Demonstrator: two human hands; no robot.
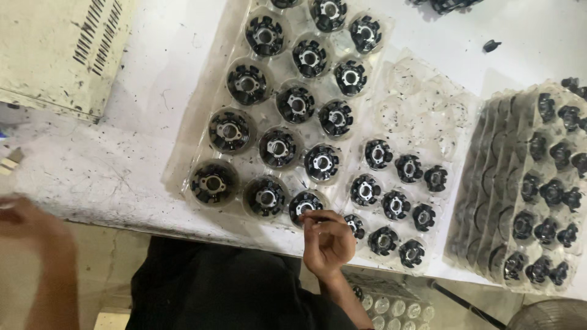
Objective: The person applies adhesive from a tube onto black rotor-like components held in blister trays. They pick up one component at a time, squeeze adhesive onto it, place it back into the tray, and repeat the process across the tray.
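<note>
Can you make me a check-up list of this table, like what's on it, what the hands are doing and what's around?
Surface: white, scuffed, black-speckled worktable.
Job's things: clear plastic blister tray holding round black parts with metal centres; a second clear tray, upper pockets bare, lower ones holding smaller black parts; a stack of clear trays with black parts at the far right.
Clutter: one small loose black piece.
Grippers: right hand at the table's near edge, fingertips touching the nearest round black part; left hand blurred, off the table, grip unclear.
Cables: nothing seen.
Surroundings: cream metal box with vent slots; more clear trays below the table.
</note>
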